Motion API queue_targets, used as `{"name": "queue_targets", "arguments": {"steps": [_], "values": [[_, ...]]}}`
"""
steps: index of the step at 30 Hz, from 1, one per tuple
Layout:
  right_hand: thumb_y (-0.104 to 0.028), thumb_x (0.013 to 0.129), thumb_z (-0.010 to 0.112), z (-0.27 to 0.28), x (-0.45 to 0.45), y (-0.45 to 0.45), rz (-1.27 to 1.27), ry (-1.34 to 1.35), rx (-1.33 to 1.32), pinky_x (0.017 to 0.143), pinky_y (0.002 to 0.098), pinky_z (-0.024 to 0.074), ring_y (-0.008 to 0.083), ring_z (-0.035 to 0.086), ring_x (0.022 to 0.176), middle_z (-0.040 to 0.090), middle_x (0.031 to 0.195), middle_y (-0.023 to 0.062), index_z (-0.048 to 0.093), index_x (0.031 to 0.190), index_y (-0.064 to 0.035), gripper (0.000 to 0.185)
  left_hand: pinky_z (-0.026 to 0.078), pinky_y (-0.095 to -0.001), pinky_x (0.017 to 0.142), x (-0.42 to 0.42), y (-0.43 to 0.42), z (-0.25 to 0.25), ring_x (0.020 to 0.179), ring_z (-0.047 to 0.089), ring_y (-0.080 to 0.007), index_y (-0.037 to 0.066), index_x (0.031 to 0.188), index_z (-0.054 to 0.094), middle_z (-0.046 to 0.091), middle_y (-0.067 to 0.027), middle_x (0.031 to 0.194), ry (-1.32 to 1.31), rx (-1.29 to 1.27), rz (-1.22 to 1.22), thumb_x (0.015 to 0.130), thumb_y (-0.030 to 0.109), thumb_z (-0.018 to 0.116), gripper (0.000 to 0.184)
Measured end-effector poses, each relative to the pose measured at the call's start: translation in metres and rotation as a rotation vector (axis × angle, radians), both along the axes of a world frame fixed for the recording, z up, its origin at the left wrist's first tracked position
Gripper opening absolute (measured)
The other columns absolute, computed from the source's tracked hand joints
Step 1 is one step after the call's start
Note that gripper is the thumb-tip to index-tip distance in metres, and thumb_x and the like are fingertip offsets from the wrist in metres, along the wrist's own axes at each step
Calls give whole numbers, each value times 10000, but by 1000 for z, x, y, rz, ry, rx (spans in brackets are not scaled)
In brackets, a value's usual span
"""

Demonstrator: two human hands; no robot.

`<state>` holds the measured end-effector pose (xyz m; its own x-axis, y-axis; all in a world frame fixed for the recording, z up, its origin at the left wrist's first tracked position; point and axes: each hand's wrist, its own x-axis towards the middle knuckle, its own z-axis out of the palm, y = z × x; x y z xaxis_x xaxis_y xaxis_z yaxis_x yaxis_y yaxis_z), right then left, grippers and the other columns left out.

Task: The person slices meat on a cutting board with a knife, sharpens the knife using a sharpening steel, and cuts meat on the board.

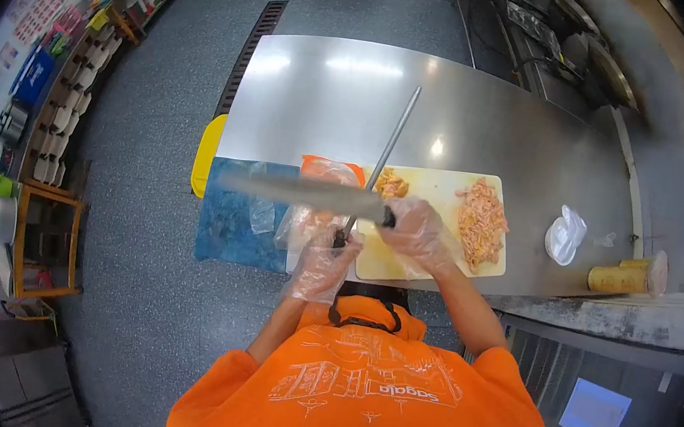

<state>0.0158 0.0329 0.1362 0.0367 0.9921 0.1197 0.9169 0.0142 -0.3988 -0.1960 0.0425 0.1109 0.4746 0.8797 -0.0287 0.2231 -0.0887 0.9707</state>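
Grey knife (310,194), blade blurred, crossing a steel rod (395,135) above the table (313,96), right hand (417,232) with fingers clasped round its handle, left hand (321,268) gripping the rod — blade partly hiding a blue mat (226,230), chopped meat (482,223) on a pale board (443,194).

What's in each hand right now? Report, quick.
Left hand: closed, holding the sharpening steel.
Right hand: closed, holding the knife.

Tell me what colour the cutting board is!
The cutting board is pale creamy yellow, best seen in the head view.
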Motion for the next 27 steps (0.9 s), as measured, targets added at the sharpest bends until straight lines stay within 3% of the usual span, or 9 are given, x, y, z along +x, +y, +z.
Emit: {"name": "queue_targets", "arguments": {"steps": [5, 7, 9, 15, 16, 19, 21, 23, 27], "values": [[-304, 820, 709, -20, 39, -17, 76, 17, 163, 616, 457, 536, 351, 692, 709, 680, 744, 173, 710, 841, -74, 230, 444, -290, 588, -5, -14, 29, 654, 522, -92, 18, 1000, 614, 527, 8, 694, 51, -9, -76, 981, 222, 694, 220], [-299, 848, 709, -46, 95, -4, -525, 228, -112, 555, 436, 512, 355, 679, 643, 680, 716, 186, 708, 811, -47, 254, 411, -293, 558, -12, -17, 21, 628, 483, -82, 24, 966, 623, 521, 12, 695, 43, -139, -67, 991, 240, 675, 224], [-277, 847, 673, -41, 119, -19, -628, 392, -73, 615, 451, 496, 324, 655, 649, 640, 691, 194, 668, 817, -4, 274, 400, -294, 555, -18, -18, 17, 627, 467, -76, 31, 950, 627, 526, 12, 699, 76, -193, -47, 993, 250, 670, 227], [-328, 803, 684, -20, 11, -49, -44, 173, 141, 653, 496, 524, 404, 660, 693, 652, 733, 194, 687, 844, -74, 258, 443, -283, 620, -2, -27, 4, 700, 533, -75, 43, 1014, 622, 575, 31, 764, 86, -279, -188, 979, 162, 675, 135], [-326, 785, 693, -2, 3, -55, 50, 205, -197, 683, 492, 530, 390, 672, 766, 670, 807, 184, 691, 884, -86, 259, 437, -292, 605, 1, -30, 0, 679, 522, -78, 40, 993, 621, 560, 20, 735, 48, -153, -154, 970, 168, 672, 140], [-299, 814, 688, -65, 49, -63, 39, 160, 203, 665, 492, 525, 383, 671, 750, 669, 787, 172, 692, 879, -89, 219, 429, -306, 572, -2, -37, 0, 633, 508, -84, 36, 949, 616, 531, -4, 674, 39, 5, -109, 946, 169, 660, 140], [-259, 838, 687, -116, 124, -60, -430, 67, 131, 557, 424, 501, 302, 627, 576, 633, 696, 190, 731, 987, -57, 255, 439, -301, 565, -17, -24, 25, 625, 525, -84, 41, 947, 609, 535, -7, 668, 183, -184, -157, 936, 145, 652, 113], [-236, 882, 666, -48, 134, -56, -713, 939, 23, 544, 400, 491, 212, 600, 559, 613, 644, 156, 717, 950, -4, 247, 434, -292, 552, -27, -24, 18, 612, 511, -77, 49, 943, 593, 532, 11, 672, 145, -226, -136, 926, 134, 668, 115], [-343, 837, 716, -17, 68, -54, -494, 426, -45, 604, 441, 526, 337, 697, 654, 708, 741, 193, 741, 927, -22, 334, 424, -269, 590, -15, -22, 18, 697, 490, -62, 61, 967, 593, 543, 32, 760, 146, -239, -148, 919, 139, 716, 154]]}}
